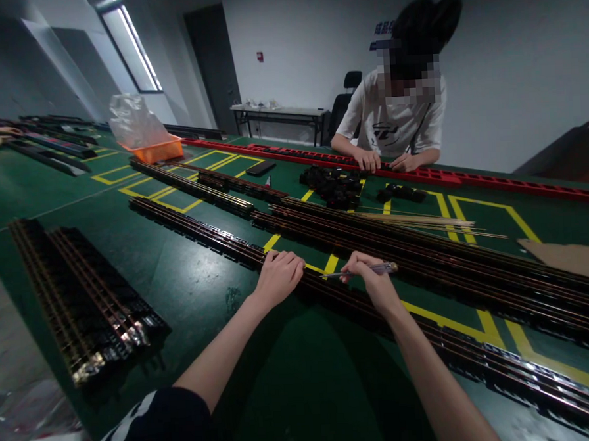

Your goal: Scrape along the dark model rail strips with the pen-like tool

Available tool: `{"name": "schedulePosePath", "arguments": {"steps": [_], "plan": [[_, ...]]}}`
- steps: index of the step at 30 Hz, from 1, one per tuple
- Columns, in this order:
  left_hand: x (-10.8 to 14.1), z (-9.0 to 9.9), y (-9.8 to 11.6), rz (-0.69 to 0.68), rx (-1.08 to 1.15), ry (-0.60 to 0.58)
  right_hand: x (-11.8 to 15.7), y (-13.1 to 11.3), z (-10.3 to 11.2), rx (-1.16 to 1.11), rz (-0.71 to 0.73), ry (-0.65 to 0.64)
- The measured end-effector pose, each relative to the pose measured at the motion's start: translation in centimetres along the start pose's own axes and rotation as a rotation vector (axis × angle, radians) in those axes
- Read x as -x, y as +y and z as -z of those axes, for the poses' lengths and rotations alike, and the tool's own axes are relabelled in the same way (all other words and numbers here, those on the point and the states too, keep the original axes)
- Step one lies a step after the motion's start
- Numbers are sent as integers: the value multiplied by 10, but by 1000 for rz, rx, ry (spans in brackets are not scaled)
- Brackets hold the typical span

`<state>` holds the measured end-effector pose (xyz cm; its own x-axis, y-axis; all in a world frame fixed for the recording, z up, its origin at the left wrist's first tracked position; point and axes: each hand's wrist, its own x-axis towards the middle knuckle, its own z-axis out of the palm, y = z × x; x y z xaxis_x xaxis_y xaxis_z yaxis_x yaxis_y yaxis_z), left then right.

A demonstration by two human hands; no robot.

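A long black rail with copper-coloured rods (191,227) runs slantwise across the green table (189,285). My left hand (280,274) is closed over this rail near the middle of the view, fingers wrapped on its top. Just to the right, my right hand (369,276) grips a screwdriver (383,268) by its clear handle. The thin shaft points left, its tip at the rail close to my left fingers. Whether the tip touches the rail is too small to tell. Behind both hands lies a wider bundle of dark rails and rods (399,241).
Two short rail bundles (91,290) lie at the left. Behind are an orange basket (157,151) with a plastic bag, black parts (335,184), thin sticks (423,221) and cardboard (567,257). A person (398,123) works across the table at a red rail (494,182).
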<state>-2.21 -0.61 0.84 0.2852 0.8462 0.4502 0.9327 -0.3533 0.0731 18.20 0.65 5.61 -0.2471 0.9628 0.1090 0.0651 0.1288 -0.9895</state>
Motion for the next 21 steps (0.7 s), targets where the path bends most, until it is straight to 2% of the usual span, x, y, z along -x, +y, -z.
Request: {"name": "schedulePosePath", "arguments": {"steps": [10, 21], "plan": [[1, 2, -16, 15, 16, -9, -2, 5, 7, -16, -21, 15], [1, 1, -19, 23, 27, -14, -8, 22, 14, -175, -40, 69]]}}
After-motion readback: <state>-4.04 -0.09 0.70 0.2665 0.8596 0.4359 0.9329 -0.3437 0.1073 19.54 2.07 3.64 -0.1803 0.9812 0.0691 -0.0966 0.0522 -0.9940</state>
